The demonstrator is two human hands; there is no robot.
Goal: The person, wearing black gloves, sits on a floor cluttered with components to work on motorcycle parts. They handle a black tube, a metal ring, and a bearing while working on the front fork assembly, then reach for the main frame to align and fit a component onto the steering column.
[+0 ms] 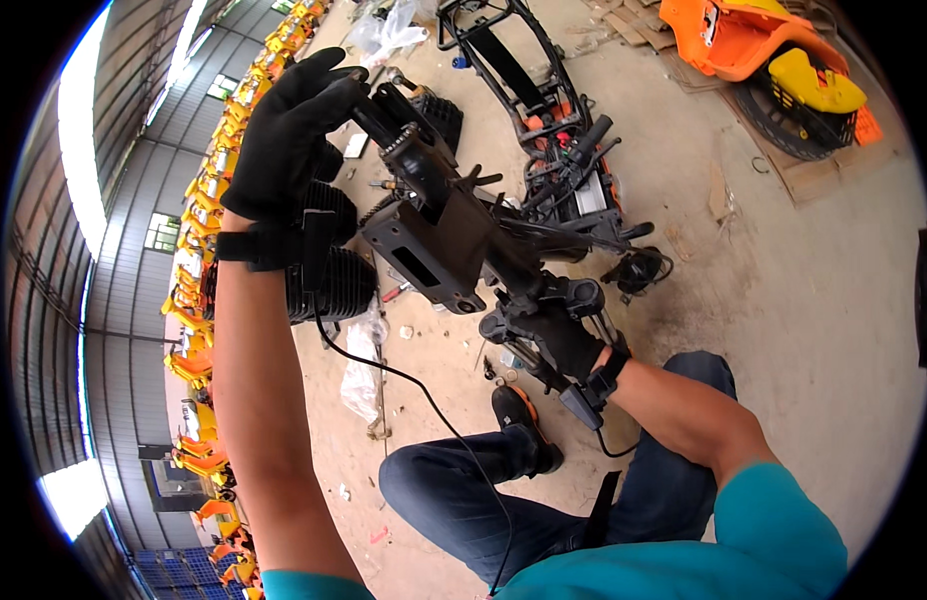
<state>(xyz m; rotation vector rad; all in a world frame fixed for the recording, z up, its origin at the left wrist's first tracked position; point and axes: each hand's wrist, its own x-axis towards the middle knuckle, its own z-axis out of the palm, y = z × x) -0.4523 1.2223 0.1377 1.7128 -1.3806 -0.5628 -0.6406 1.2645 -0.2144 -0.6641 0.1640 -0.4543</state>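
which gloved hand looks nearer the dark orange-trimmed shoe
The right hand in a black glove, pictured just above the dark orange-trimmed shoe; the left black-gloved hand is far higher.

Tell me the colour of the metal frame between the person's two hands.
The metal frame is black, best seen in the head view.

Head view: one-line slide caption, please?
Gloved left hand and right hand on a black metal assembly, near a bare vehicle frame; yellow scooters stand lined up.
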